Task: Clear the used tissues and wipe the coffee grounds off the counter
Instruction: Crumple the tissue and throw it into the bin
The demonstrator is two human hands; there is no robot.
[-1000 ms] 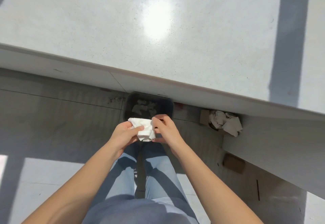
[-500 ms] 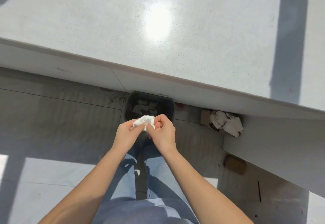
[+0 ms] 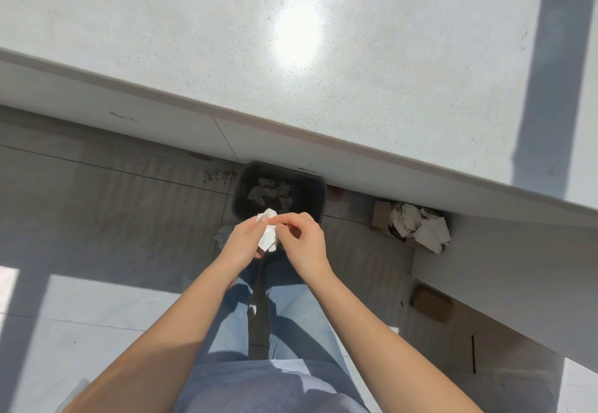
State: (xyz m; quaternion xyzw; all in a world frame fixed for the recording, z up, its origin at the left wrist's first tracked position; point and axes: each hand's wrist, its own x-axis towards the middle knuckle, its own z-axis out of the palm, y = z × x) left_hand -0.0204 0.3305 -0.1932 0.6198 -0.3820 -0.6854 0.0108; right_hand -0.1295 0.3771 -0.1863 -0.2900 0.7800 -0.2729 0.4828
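A kitchen or pantry area is indicated by a speckled stone counter point(image 3: 226, 56), plain cabinet fronts point(image 3: 113, 101), tiled floor point(image 3: 97, 211) and a waste bin point(image 3: 241, 192).

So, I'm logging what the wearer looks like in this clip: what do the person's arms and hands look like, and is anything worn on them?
The left forearm and right forearm are bare to the frame's edge, with no sleeves in view. The left hand and right hand have no gloves, and no rings, watch or bracelet show. Below them are light blue jeans and a grey-blue top.
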